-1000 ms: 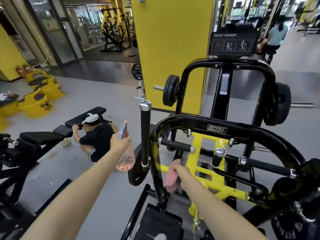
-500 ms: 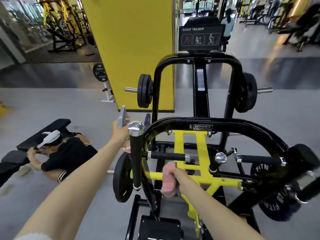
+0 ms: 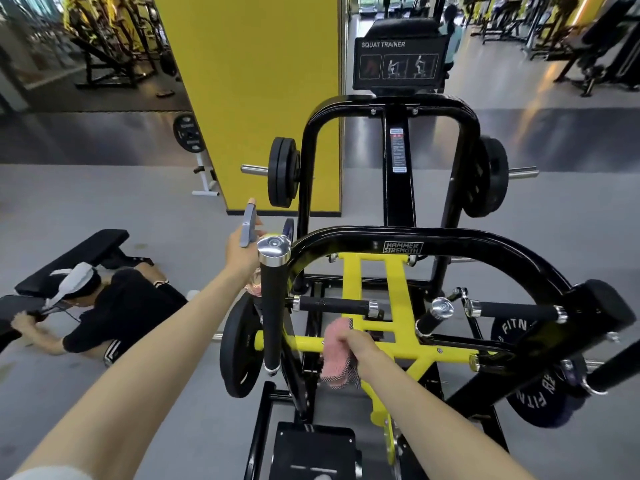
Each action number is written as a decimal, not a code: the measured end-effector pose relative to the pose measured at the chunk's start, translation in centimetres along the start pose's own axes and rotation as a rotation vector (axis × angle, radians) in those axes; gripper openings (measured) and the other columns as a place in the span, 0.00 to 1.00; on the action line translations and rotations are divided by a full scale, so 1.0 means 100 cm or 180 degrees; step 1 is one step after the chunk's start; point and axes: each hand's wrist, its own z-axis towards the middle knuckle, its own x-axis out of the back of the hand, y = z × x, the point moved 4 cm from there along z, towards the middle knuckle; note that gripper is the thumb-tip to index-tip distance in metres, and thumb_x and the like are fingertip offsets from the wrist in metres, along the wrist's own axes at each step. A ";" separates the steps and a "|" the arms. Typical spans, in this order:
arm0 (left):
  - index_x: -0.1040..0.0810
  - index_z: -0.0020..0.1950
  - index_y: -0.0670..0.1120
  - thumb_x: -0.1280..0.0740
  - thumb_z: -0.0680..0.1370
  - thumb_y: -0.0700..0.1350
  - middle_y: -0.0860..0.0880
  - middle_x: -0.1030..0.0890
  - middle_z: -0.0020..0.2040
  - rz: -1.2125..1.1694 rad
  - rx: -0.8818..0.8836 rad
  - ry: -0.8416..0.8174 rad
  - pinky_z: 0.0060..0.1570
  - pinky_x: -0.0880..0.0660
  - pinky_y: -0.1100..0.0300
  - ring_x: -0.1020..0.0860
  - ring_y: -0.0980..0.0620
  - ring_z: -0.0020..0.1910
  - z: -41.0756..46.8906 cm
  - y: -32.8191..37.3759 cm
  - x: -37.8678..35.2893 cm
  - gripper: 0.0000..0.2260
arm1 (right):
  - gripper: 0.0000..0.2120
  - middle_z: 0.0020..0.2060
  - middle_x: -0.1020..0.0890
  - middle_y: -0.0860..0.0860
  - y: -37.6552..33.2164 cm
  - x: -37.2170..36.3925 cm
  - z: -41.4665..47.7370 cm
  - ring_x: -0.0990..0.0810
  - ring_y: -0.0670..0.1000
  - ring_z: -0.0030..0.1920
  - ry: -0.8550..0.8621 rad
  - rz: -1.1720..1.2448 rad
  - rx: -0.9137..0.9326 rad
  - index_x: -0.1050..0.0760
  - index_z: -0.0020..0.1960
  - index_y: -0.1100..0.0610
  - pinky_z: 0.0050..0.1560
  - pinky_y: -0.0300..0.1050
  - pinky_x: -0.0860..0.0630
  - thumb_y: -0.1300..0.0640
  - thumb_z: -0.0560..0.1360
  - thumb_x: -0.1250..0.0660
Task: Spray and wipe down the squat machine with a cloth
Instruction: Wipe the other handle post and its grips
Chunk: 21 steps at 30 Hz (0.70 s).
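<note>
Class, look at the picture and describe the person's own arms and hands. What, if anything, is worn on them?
The left hand and right hand wear no gloves; no watch, bracelet or ring is visible. Both forearms are bare. A pale sleeve edge shows at the left upper arm.

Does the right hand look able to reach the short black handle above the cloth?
Probably yes: the right hand holds the cloth just below the handle, with open space between them.
</note>
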 end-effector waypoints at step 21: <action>0.30 0.67 0.35 0.35 0.79 0.41 0.37 0.25 0.63 0.2406 0.1402 0.0250 0.55 0.26 0.53 0.27 0.39 0.64 -0.107 -0.066 0.061 0.19 | 0.14 0.51 0.19 0.62 0.007 0.011 -0.016 0.20 0.60 0.52 -0.0247 -0.0398 0.0169 0.25 0.57 0.67 0.56 0.54 0.23 0.64 0.73 0.32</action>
